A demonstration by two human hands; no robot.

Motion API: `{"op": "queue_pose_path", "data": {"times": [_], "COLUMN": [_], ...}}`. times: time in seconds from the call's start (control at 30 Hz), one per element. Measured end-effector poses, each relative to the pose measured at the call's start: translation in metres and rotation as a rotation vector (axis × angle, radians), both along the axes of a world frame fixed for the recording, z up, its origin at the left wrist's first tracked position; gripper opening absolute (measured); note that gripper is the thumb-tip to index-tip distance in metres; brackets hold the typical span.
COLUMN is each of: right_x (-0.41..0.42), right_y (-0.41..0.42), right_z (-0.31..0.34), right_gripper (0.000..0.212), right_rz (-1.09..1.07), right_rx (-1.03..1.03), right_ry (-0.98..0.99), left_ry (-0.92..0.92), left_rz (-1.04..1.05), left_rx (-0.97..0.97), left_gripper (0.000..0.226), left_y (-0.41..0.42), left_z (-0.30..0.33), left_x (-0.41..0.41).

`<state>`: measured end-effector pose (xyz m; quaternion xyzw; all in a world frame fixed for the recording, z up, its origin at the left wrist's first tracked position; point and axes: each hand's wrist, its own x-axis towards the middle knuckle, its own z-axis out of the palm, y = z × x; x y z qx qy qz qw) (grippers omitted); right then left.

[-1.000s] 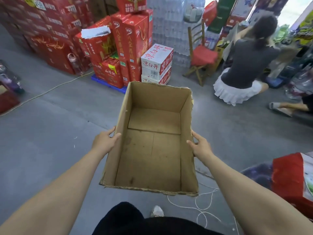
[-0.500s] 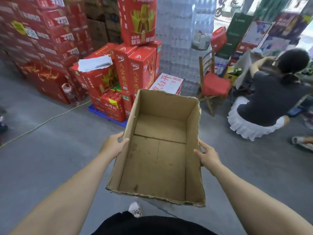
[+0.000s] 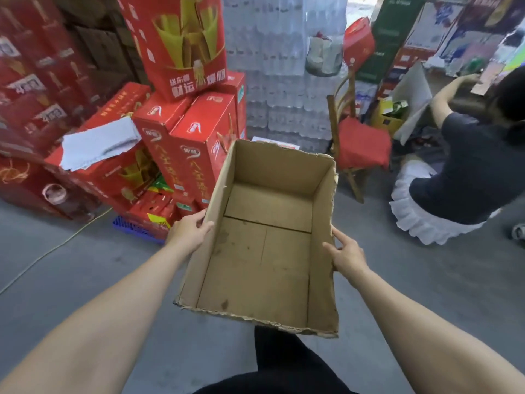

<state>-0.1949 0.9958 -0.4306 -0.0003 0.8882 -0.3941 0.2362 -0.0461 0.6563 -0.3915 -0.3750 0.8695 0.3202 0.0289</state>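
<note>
A: What are the hands doing?
B: The left hand [image 3: 189,233] grips one wall of the cardboard box [image 3: 255,265]. The right hand [image 3: 345,255] pinches the other wall. The box hangs between them, empty.
A: What changed?
B: The red boxes [image 3: 196,143] look closer now. The person is probably carrying it there.

A single head-worn wide-angle camera looks forward and down, close above the cardboard box [image 3: 264,243].

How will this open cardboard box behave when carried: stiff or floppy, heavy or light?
Probably light: the box is empty. Its walls may flex, since the rim is torn. The left hand and right hand grip only the side walls, so it might tilt.
</note>
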Motion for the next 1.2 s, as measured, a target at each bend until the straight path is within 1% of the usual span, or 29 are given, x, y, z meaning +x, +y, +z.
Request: {"op": "queue_pose_path", "data": {"times": [0.13, 0.27, 0.5, 0.7, 0.9, 1.2], "right_x": [-0.104, -0.178, -0.266, -0.303, -0.319, -0.339], "right_y": [-0.049, -0.085, -0.135, -0.157, -0.164, -0.180], "right_z": [-0.008, 0.000, -0.008, -0.020, -0.037, -0.049], "right_gripper": [0.054, 0.054, 0.055, 0.053, 0.053, 0.053], "right_rz": [0.004, -0.005, -0.034, -0.053, -0.084, -0.086], "right_rx": [0.020, 0.061, 0.135, 0.192, 0.200, 0.201], "right_ry": [-0.022, -0.023, -0.014, -0.034, -0.062, -0.100], "left_ry": [-0.020, -0.014, 0.003, -0.086, -0.111, -0.103], "left_rz": [0.042, 0.089, 0.092, 0.101, 0.108, 0.153], "left_rx": [0.024, 0.067, 0.089, 0.086, 0.063, 0.105], "left_gripper": [0.050, 0.048, 0.045, 0.044, 0.042, 0.042], "left_y": [-0.046, -0.078, -0.118, -0.134, -0.142, -0.158], "left_z": [-0.011, -0.015, -0.028, -0.045, -0.066, -0.080], "left_x": [-0.103, -0.181, -0.278, -0.319, -0.344, -0.365]}}
